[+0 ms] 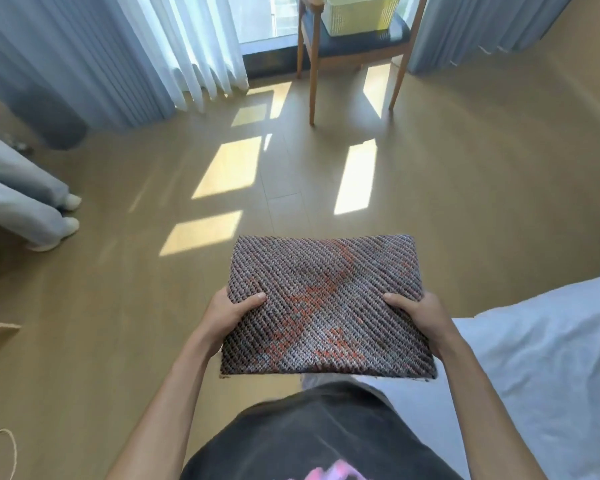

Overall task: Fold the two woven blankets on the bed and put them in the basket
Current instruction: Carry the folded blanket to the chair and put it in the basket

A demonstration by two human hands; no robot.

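A folded woven blanket (326, 303), dark with orange patches, is held flat in front of my body above the wooden floor. My left hand (229, 313) grips its left edge, thumb on top and fingers underneath. My right hand (420, 317) grips the right edge the same way. The yellow basket (361, 13) sits on a wooden chair (354, 46) by the window, far ahead. Only one blanket shows.
The bed with pale blue sheet (541, 358) lies at my right. Curtains (118, 53) hang at left and right of the window. Another person's legs in grey trousers (25, 202) stand at the far left. Open floor (291, 174) stretches toward the chair.
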